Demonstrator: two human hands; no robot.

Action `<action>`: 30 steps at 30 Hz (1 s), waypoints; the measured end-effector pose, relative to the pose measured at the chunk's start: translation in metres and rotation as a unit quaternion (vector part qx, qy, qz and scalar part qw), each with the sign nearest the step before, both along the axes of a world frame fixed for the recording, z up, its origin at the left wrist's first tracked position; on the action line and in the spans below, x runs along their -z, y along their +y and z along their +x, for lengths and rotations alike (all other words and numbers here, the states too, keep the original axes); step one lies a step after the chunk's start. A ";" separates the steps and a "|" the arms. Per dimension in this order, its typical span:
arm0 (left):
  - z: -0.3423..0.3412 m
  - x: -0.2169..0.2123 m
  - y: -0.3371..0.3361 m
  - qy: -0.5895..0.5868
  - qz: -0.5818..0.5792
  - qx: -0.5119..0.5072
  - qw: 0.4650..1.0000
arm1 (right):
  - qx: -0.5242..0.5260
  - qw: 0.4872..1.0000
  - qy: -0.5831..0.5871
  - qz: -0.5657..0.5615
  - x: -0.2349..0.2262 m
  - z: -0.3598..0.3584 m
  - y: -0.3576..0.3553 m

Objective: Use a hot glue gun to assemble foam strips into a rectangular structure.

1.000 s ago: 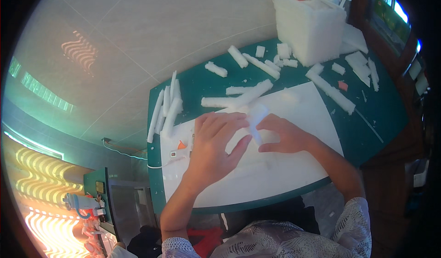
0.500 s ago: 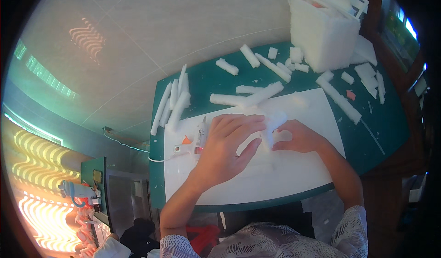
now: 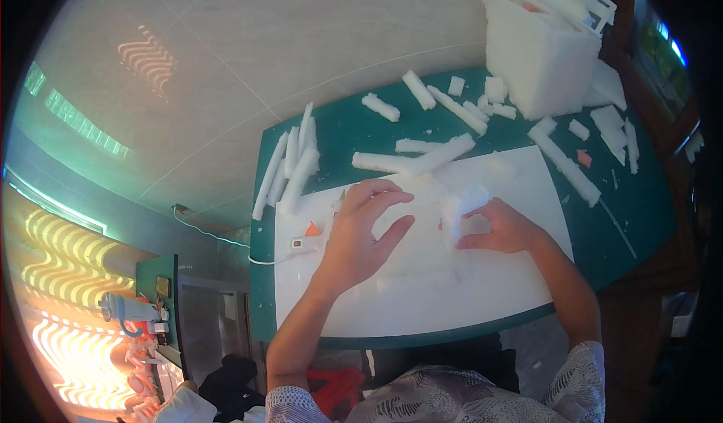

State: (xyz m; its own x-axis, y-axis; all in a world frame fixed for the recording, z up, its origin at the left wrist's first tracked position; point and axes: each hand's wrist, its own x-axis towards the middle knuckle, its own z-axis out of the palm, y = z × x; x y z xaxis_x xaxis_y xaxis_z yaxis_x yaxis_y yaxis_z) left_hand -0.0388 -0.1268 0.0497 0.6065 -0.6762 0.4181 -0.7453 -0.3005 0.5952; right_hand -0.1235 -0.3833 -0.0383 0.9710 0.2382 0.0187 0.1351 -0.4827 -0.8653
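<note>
My right hand (image 3: pixel 506 227) grips a small white foam piece (image 3: pixel 465 199) between thumb and fingers, above the white board (image 3: pixel 422 302). The piece looks bent or L-shaped, though the fingers cover part of it. My left hand (image 3: pixel 363 231) is raised to the left of it, with thumb and fingers apart and nothing between them. Beside and partly behind the left hand lies a white hot glue gun (image 3: pixel 299 244) with an orange part. Most of its body is hidden by that hand.
Long white foam strips (image 3: pixel 303 163) are heaped at the table's left edge; more strips (image 3: pixel 422 159) cross behind the board. A large white foam box (image 3: pixel 538 58) stands at the back right of the green table (image 3: pixel 625 205). A thin cord (image 3: pixel 260 262) leads off left.
My left hand has come away from the foam piece, and a gap now separates them. The right hand keeps hold of the piece. The whole view has shifted slightly.
</note>
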 end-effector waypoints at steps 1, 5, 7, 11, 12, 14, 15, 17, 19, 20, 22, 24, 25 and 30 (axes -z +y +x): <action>0.000 0.001 -0.001 0.003 -0.001 -0.001 1.000 | 0.001 1.000 0.007 -0.001 0.003 0.000 0.000; -0.002 -0.002 -0.011 -0.001 -0.014 0.007 1.000 | 0.018 1.000 0.020 0.004 -0.005 -0.001 0.004; -0.002 -0.003 -0.016 -0.016 -0.016 0.033 0.999 | 0.018 0.999 0.026 0.019 -0.006 -0.002 0.003; 0.001 -0.001 -0.018 -0.005 -0.028 0.042 0.999 | 0.010 1.000 0.022 0.015 -0.007 0.000 0.004; 0.002 0.001 -0.020 -0.005 -0.044 0.047 0.998 | 0.009 1.000 0.021 0.014 -0.008 0.000 0.004; 0.003 0.002 -0.022 -0.005 -0.060 0.053 0.997 | 0.009 1.000 0.020 0.013 -0.007 -0.002 0.004; 0.003 0.001 -0.023 -0.011 -0.061 0.053 0.997 | 0.010 1.000 0.011 0.009 -0.007 -0.002 0.004; 0.003 0.001 -0.024 -0.018 -0.063 0.054 0.996 | 0.011 1.000 0.002 0.006 -0.007 -0.002 0.003; 0.003 0.002 -0.022 -0.019 -0.057 0.050 0.997 | -0.006 1.000 0.001 0.013 -0.011 0.000 0.005; 0.003 0.001 -0.021 -0.019 -0.056 0.050 0.997 | -0.007 1.000 0.001 0.014 -0.015 -0.001 0.007; 0.003 0.002 -0.021 -0.010 -0.050 0.065 0.997 | 0.017 0.999 0.012 0.031 -0.025 -0.004 0.009; 0.003 0.003 -0.019 -0.013 -0.048 0.069 0.996 | 0.016 0.999 0.013 0.041 -0.026 -0.004 0.009; 0.002 0.002 -0.019 -0.016 -0.045 0.073 0.996 | 0.014 0.998 0.013 0.052 -0.026 -0.003 0.008; 0.001 0.000 -0.014 -0.007 -0.043 0.066 0.997 | 0.004 0.999 -0.013 0.032 -0.017 0.000 0.002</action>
